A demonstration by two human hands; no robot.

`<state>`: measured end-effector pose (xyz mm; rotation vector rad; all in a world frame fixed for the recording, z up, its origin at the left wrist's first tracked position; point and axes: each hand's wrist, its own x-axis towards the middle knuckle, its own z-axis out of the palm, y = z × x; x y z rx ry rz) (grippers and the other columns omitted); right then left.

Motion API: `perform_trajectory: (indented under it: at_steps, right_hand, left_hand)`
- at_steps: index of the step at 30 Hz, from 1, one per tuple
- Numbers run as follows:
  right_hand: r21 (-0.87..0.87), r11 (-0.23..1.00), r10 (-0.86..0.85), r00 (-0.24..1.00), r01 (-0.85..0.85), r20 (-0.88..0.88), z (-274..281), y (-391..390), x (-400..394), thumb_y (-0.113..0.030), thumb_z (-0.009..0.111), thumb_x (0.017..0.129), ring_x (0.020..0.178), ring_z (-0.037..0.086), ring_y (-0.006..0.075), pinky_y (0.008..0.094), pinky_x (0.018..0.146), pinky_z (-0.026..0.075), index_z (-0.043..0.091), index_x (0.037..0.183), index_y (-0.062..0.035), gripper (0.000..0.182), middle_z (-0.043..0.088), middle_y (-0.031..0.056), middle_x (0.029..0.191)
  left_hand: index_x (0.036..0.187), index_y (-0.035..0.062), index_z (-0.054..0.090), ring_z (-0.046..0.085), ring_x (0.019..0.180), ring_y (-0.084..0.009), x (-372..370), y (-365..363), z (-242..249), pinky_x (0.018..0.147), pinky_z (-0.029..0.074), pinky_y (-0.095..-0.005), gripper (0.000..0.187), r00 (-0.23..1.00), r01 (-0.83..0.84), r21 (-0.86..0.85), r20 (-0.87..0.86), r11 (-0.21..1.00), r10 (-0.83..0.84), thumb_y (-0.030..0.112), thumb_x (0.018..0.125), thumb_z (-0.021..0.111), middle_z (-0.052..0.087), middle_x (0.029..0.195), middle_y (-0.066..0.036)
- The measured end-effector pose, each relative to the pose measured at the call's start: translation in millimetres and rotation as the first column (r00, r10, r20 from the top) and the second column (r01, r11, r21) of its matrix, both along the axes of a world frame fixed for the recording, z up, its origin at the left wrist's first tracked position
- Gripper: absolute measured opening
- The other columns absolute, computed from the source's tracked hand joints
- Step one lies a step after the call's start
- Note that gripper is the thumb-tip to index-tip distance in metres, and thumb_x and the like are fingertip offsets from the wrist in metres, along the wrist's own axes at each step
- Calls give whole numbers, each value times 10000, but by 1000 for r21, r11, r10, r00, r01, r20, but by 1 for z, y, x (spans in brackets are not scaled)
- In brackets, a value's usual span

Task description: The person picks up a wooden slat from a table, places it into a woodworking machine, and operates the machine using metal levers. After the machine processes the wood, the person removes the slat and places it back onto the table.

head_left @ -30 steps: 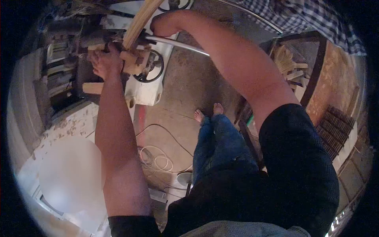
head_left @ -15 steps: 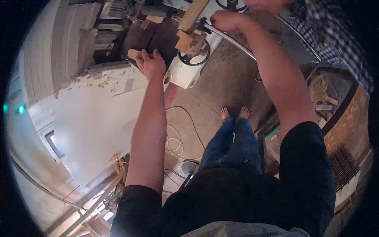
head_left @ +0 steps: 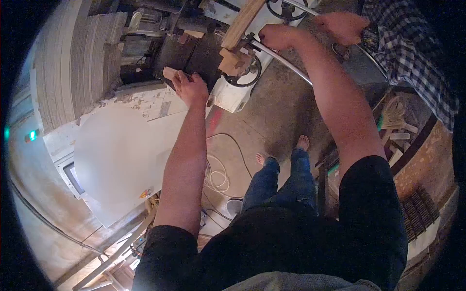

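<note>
Wood block (head_left: 170,73) under left hand (head_left: 189,87) | right hand (head_left: 274,36) grips metal lever (head_left: 281,60)

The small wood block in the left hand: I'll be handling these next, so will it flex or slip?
The small wood block looks thick and squat, so probably stiff. The left hand alone lifts it, suggesting it's light. Its bare surface probably grips well.

Left hand (head_left: 190,87) grips a wood block (head_left: 169,73) at the machine (head_left: 233,92); right hand (head_left: 274,36) clasps a metal lever (head_left: 281,57) beside a plank (head_left: 241,22).
</note>
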<state>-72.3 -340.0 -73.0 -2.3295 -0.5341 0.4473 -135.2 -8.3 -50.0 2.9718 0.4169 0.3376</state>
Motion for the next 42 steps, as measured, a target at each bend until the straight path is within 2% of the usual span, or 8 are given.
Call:
perform_trajectory:
  at_steps: [6,8,19,33,35,37,39,42]
  right_hand:
    - [-38,999,33,996,-37,-82,0,-1,5,-174,520,854,910,681,371,450,829,517,689,1012,31,309,699,230,986]
    - [26,999,-28,999,29,-20,-19,5,8,-191,527,807,656,656,349,470,657,516,717,885,41,310,695,225,797]
    - [74,997,30,999,-33,46,-13,-3,2,-184,526,789,663,652,328,478,658,504,697,858,55,302,684,215,771]
    - [102,993,-58,996,64,-65,-15,4,5,-203,514,831,578,619,292,463,564,487,692,847,47,308,670,182,726]
    - [-35,999,2,989,-7,-150,3,2,-1,-169,546,826,869,688,340,444,787,511,699,1033,17,318,714,200,957]
    - [-29,1000,8,991,-12,-136,1,2,1,-156,544,811,883,682,335,449,800,503,702,1021,29,321,710,212,974]
    - [102,995,20,993,-8,-113,-5,2,2,-135,528,803,722,664,298,457,683,502,704,943,36,283,703,195,834]
    - [23,999,47,981,-44,-188,25,-3,-9,-115,508,798,534,578,247,445,527,456,685,848,35,238,642,148,660]
  left_hand:
    - [1402,-18,469,313,1417,-361,2,4,-5,1145,293,-435,625,996,49,37,67,998,-51,356,908,555,366,1502,-239]
    - [1403,-15,471,321,1412,-365,2,2,-4,1147,293,-434,623,996,35,43,80,998,-38,355,908,556,375,1497,-239]
    - [1467,73,435,259,1459,-334,1,-3,-4,1190,208,-433,655,997,-63,-34,48,997,64,400,908,537,285,1564,-216]
    - [1390,-28,488,362,1393,-356,0,-4,-3,1154,293,-432,607,991,27,39,128,999,-31,337,910,553,426,1473,-226]
    - [1391,-29,487,359,1394,-358,-1,-2,-5,1154,290,-432,605,990,46,48,127,998,-52,343,916,541,424,1474,-229]
    - [1391,-30,486,356,1396,-360,-2,-4,-3,1153,288,-432,604,989,64,57,128,996,-71,348,922,530,423,1474,-232]
    - [1386,-35,490,352,1399,-358,-2,-9,2,1156,285,-429,602,995,24,37,96,999,-27,353,926,514,405,1483,-242]
    - [1374,-46,500,356,1398,-356,-5,-16,7,1156,287,-427,603,995,1,-2,102,1000,0,355,924,509,391,1492,-242]
